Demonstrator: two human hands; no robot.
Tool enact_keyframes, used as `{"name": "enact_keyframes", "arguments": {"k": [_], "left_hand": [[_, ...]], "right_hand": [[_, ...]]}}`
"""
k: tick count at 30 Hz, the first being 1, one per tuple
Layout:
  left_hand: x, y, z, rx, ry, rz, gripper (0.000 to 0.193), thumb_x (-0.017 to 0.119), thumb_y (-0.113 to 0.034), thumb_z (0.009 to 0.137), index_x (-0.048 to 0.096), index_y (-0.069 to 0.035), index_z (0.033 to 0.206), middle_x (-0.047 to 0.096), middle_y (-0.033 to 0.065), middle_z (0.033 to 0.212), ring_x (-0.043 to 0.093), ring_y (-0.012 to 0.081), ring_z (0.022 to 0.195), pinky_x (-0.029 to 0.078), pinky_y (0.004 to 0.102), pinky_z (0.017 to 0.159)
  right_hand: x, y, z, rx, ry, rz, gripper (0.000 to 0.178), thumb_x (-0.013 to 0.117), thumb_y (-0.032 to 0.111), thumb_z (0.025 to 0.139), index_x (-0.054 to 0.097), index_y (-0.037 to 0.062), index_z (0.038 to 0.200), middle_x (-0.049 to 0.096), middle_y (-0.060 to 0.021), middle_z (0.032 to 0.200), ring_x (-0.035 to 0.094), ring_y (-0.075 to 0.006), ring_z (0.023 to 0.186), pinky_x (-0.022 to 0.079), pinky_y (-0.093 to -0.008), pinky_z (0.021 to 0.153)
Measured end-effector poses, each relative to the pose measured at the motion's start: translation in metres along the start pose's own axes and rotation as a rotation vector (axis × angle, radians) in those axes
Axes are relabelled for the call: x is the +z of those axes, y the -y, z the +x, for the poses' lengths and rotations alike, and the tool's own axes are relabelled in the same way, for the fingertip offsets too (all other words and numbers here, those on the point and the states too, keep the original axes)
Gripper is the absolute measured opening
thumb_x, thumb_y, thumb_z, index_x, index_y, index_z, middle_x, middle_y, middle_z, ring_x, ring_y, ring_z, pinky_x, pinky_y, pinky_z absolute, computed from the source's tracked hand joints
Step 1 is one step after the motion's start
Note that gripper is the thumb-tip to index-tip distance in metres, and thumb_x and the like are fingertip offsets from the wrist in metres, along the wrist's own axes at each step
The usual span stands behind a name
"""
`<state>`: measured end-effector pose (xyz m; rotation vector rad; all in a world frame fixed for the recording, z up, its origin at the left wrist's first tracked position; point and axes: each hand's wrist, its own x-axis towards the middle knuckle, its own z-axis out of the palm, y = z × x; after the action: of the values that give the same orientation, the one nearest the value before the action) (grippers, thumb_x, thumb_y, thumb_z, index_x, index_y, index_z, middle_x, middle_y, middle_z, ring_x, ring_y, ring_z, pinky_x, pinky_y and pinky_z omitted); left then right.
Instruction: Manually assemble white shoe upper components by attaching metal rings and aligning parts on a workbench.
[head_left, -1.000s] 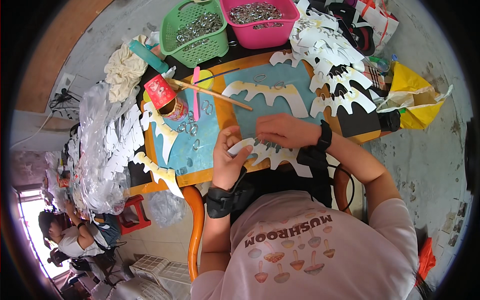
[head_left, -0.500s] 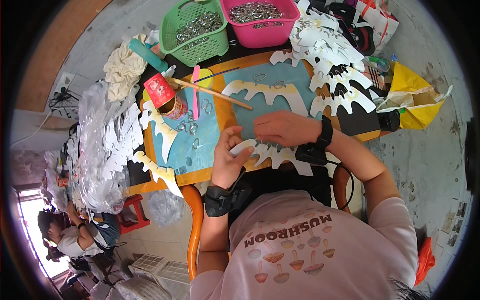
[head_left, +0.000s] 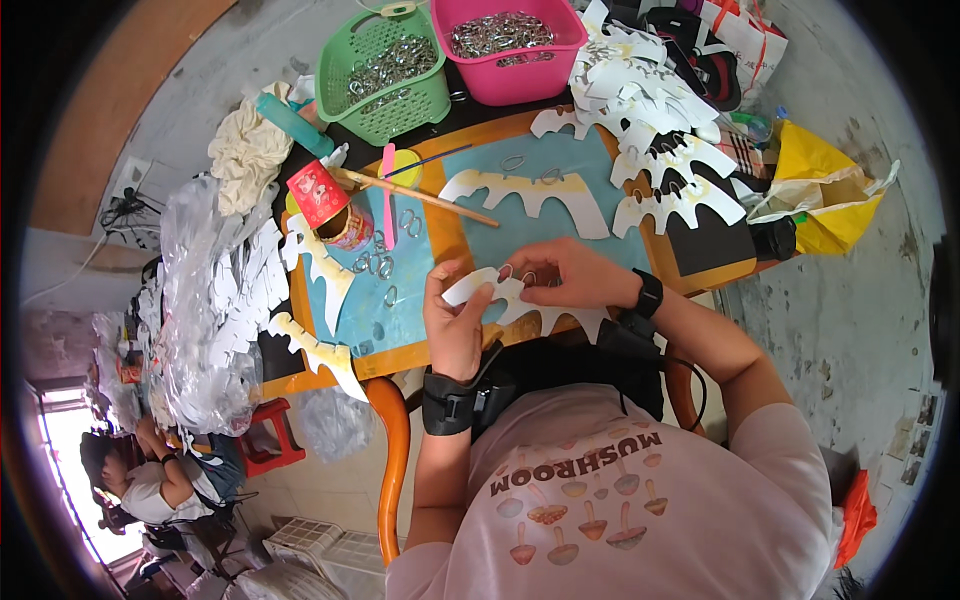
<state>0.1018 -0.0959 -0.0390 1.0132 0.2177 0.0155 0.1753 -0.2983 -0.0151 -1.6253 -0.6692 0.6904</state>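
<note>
My left hand grips one end of a white scalloped strip between thumb and fingers, close to the table's near edge. My right hand is pinched at the strip's upper edge, where small metal rings sit by the tabs. Whether its fingertips hold a ring, a tab or both is hard to make out. Beyond my hands, a similar strip with yellowish glue-like staining lies on the blue mat. Two loose metal rings rest by its upper edge, and several more rings lie to the left.
A green basket and a pink basket of metal rings stand at the back. A wooden stick leans from a red tin. Strips are piled at right and left. Another person sits far left.
My right hand has shifted slightly down, its fingers now pinching nearer the left end of the strip. The strip's left end is tilted up more. The view has shifted a little.
</note>
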Motion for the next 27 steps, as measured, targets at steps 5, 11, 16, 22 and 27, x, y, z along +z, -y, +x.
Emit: {"name": "enact_keyframes", "arguments": {"k": [5,11,16,22,27], "left_hand": [[0.011,0.002,-0.014,0.072,-0.088,0.027,0.036,0.062,-0.007,0.096,0.047,-0.004,0.129,0.063,0.0061,0.094,0.063,0.0128,0.079,0.049,0.0218,0.068],[0.009,0.017,-0.027,-0.038,0.017,0.454,0.025,0.061,-0.023,0.101,0.064,0.001,0.109,0.061,-0.0019,0.079,0.053,0.0034,0.064,0.039,0.0177,0.057],[0.033,0.017,-0.035,0.116,-0.069,0.5,0.029,0.059,-0.027,0.103,0.069,0.001,0.099,0.064,-0.0019,0.085,0.055,0.0031,0.071,0.043,0.0189,0.059],[0.025,0.02,-0.038,0.033,-0.089,0.229,0.026,0.057,-0.025,0.103,0.064,0.0,0.108,0.067,0.0032,0.094,0.063,0.0084,0.079,0.05,0.0234,0.063],[0.023,0.02,-0.037,0.003,-0.074,0.062,0.018,0.059,-0.02,0.102,0.064,-0.004,0.104,0.066,0.0012,0.092,0.062,0.0072,0.076,0.052,0.023,0.06]], "right_hand": [[-0.003,0.017,-0.007,0.057,-0.06,-0.003,0.049,0.068,0.004,0.086,0.052,0.01,0.132,0.067,-0.0015,0.089,0.059,-0.0055,0.075,0.052,-0.0228,0.073],[0.011,0.024,-0.011,-0.034,-0.141,-0.072,0.056,0.07,0.007,0.088,0.045,0.0126,0.138,0.068,-0.0017,0.089,0.062,-0.0093,0.076,0.051,-0.024,0.072],[0.005,0.01,-0.014,-0.121,0.022,0.247,0.049,0.067,0.015,0.094,0.047,0.0095,0.138,0.069,-0.0044,0.091,0.064,-0.0114,0.081,0.052,-0.0269,0.075],[-0.007,0.021,-0.016,-0.038,0.05,-0.004,0.024,0.056,0.022,0.103,0.066,0.0011,0.11,0.067,-0.003,0.087,0.062,-0.008,0.078,0.051,-0.0254,0.073],[0.001,0.022,-0.014,-0.072,0.043,0.028,0.029,0.056,0.023,0.103,0.066,-0.0029,0.099,0.065,-0.0033,0.084,0.063,-0.0084,0.074,0.051,-0.0256,0.066]]}}
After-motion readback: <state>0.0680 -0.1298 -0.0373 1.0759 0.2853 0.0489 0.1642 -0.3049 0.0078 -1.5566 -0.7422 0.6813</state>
